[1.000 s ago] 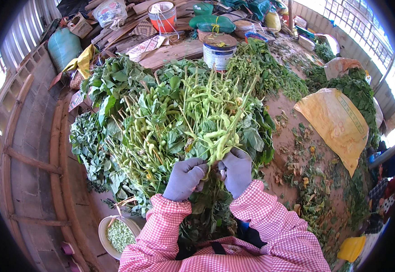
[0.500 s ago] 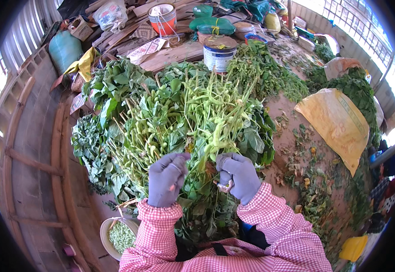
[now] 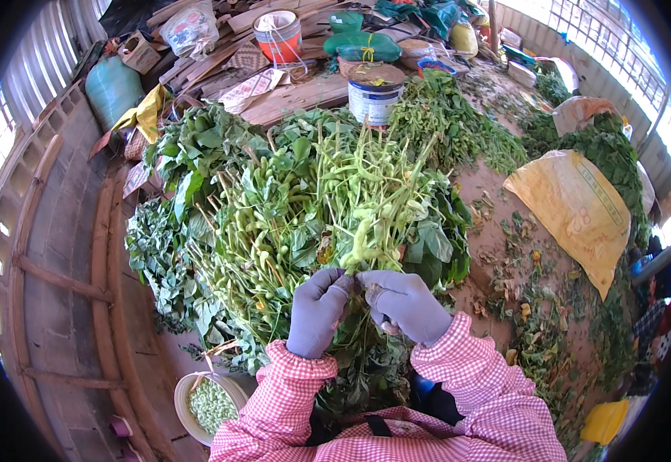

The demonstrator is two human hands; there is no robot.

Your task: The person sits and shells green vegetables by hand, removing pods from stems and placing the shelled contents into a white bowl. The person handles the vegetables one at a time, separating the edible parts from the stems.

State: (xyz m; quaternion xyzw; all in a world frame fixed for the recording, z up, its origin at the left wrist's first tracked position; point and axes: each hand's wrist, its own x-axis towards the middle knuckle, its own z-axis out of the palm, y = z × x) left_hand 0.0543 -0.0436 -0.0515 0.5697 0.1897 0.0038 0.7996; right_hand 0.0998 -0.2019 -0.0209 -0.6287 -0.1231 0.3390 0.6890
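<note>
Both my hands wear grey gloves and meet at the lower end of a cluster of plump green bean pods (image 3: 363, 240). My left hand (image 3: 318, 314) is closed, thumb and forefinger pinching at the base of a pod. My right hand (image 3: 406, 306) pinches the same spot from the right, its other fingers curled under. Something pale shows below those curled fingers, too small to make out. Just beyond the hands lies a large heap of cut bean plants (image 3: 274, 204), with leaves, stems and many pods. At lower left stands a white bucket (image 3: 182, 404) holding shelled green beans (image 3: 211, 404).
A white paint bucket (image 3: 372, 104) stands behind the heap, and an orange bucket (image 3: 278, 48) sits on stacked planks (image 3: 305, 100). To the right, a yellow-orange sack (image 3: 570, 212) lies among leaf litter (image 3: 532, 308). Wooden poles (image 3: 105, 292) run along the block wall at left.
My left hand has moved right and slightly down from beside the pods to meet my right hand. My right hand has shifted slightly right and down.
</note>
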